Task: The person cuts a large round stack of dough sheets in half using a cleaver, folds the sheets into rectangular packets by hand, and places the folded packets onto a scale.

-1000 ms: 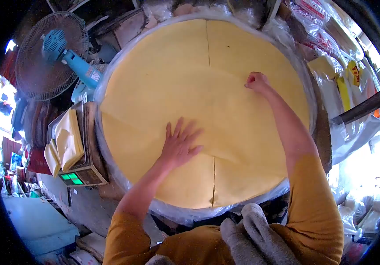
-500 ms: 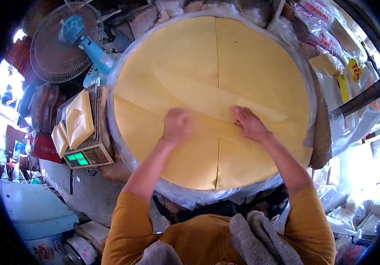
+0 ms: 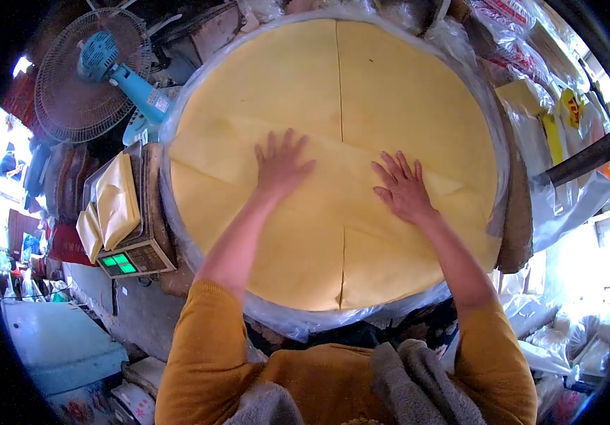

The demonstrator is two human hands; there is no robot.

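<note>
A broad round stack of thin, pale-yellow sheets [image 3: 262,78] lies before me, with a straight seam down its middle. Across it lies a loose piece of yellow sheet [image 3: 330,188] that covers part of the seam. My left hand [image 3: 281,166] rests palm down on this piece, left of the seam, fingers spread. To the right, my right hand [image 3: 403,191] also lies flat on the sheet with fingers apart. Neither hand grips anything. Clear plastic film [image 3: 305,322] shows around the stack's rim.
On the left, folded yellow sheets [image 3: 117,202] sit on a digital scale [image 3: 142,258] with a lit green display. Behind it stands a blue fan [image 3: 131,85]. Plastic bags [image 3: 524,42] and a dark bar [image 3: 592,152] are at the right. A pale-blue box [image 3: 57,340] stands lower left.
Both hands have gone from curled fingers at the loose sheet to lying flat and spread on it. The left hand has moved farther forward. The sheet's raised folds look flatter.
</note>
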